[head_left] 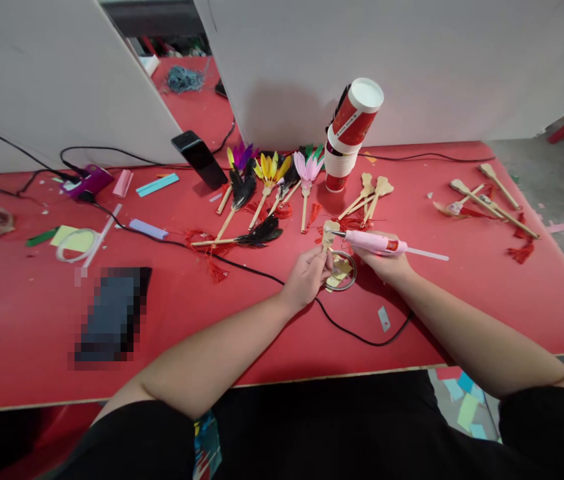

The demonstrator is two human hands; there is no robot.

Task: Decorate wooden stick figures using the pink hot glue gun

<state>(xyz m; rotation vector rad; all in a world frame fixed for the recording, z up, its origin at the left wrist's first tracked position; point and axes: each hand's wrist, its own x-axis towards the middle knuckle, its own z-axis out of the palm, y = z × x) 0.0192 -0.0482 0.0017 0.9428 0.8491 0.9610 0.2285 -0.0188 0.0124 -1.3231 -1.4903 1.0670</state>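
Note:
In my left hand [309, 277] is a small wooden fan handle [331, 233], its broad shaped end pointing up and away from me. My right hand [385, 261] is wrapped round a pink hot glue gun [375, 243], with a clear glue stick [429, 254] poking out of its back. The gun's nozzle meets the handle's broad end, or hovers just at it. Under both hands sits a round metal-rimmed dish [353, 275] with yellowish scraps. Behind the hands lie several feather fans with red tassels, among them a pink one [307, 168] and a yellow one [271, 171].
Bare wooden handles [379, 190] lie beyond my hands, and more [495, 207] at the right. Stacked paper cups [345, 143] stand near the wall. A phone [199, 159] leans at the back; a dark blurred tablet-like object [112, 313] lies left. A black cable [257, 272] crosses the table.

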